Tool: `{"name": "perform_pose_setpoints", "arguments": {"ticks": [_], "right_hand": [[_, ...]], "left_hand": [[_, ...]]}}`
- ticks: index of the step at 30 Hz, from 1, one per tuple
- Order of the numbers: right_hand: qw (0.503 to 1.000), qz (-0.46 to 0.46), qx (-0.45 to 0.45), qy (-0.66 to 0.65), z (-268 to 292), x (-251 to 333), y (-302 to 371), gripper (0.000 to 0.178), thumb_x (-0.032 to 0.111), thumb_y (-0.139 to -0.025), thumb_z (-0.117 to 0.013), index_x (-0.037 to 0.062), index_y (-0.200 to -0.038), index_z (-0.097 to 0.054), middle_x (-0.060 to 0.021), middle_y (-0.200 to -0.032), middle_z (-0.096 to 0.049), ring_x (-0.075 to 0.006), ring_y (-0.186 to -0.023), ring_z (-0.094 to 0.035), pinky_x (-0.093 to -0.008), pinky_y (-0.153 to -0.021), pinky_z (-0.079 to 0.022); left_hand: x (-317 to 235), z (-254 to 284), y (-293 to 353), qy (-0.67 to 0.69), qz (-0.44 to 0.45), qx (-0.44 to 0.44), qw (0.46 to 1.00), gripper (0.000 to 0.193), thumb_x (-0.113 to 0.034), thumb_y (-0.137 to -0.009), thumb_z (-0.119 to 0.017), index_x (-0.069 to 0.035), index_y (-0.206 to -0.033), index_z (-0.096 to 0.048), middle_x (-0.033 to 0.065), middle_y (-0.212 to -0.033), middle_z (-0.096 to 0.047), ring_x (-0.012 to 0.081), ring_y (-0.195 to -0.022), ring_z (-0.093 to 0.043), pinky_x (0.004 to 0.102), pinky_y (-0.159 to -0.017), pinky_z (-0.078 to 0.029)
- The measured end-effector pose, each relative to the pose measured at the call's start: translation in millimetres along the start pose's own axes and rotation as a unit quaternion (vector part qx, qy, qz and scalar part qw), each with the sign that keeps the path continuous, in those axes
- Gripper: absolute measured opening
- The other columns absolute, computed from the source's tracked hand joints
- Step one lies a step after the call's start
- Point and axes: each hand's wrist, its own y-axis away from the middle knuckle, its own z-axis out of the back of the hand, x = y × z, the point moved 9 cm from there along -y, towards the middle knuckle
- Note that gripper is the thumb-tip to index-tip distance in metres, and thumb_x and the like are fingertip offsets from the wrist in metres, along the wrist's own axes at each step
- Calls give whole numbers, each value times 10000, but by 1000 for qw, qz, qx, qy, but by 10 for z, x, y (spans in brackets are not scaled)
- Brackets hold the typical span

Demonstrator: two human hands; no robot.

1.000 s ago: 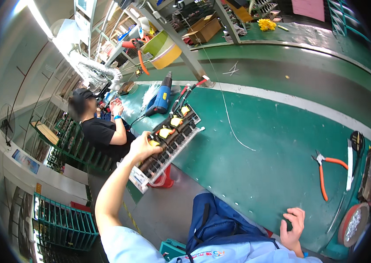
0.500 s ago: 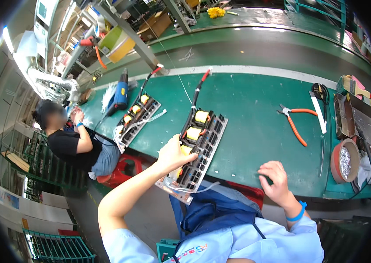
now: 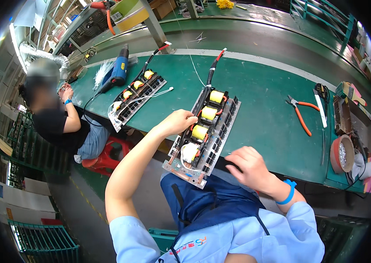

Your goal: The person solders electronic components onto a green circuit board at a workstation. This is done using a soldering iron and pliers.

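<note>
The left grip [image 3: 177, 122] is curled against the left edge of a circuit board [image 3: 207, 131], by its black cables [image 3: 203, 98]; whether it pinches anything, I cannot tell. The board lies just right of it, near end jutting past the tabletop's edge. The right grip [image 3: 251, 168] is loosely open and unloaded, just beside the board's other long edge.

Beyond the left grip, to its left, lies a second board [image 3: 137, 96], standing between it and a blue heat gun [image 3: 118, 72]. Well right of the board, beyond the right grip, are orange-handled pliers [image 3: 301, 116] and a white strip [image 3: 320, 109].

Farther right, a round tub [image 3: 335, 154] contains silvery material, near an open tray [image 3: 346, 115] whose contents are unclear. A yellow-green bin [image 3: 128, 15] hangs far beyond the left grip.

The green tabletop [image 3: 268, 105] spreads beyond both grips. Well left of them, a co-worker [image 3: 60, 120] sits on a red stool [image 3: 111, 155].
</note>
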Motion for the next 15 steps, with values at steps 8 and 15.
{"name": "perform_pose_setpoints", "arguments": {"ticks": [8, 15], "right_hand": [[961, 180, 105, 179, -646, 168, -633, 58, 112, -629, -528, 74, -670, -544, -35, -682, -499, -170, -721, -492, -285, -635, -383], [923, 289, 202, 157, -812, 168, -681, 42, 126, -649, -521, 87, -635, -523, -21, -663, -511, -155, -718, -490, -268, -647, -378]], "left_hand": [[-134, 145, 39, -93, -113, -96, 985, 199, -141, -799, -450, -13, -902, -562, 147, -853, -581, 320, -812, -547, 354, -732, -433], [-640, 18, 317, -396, -416, -216, 790, 244, -133, -743, -465, -138, -977, -535, 115, -1086, -465, 226, -1006, -461, 369, -814, -368]]}}
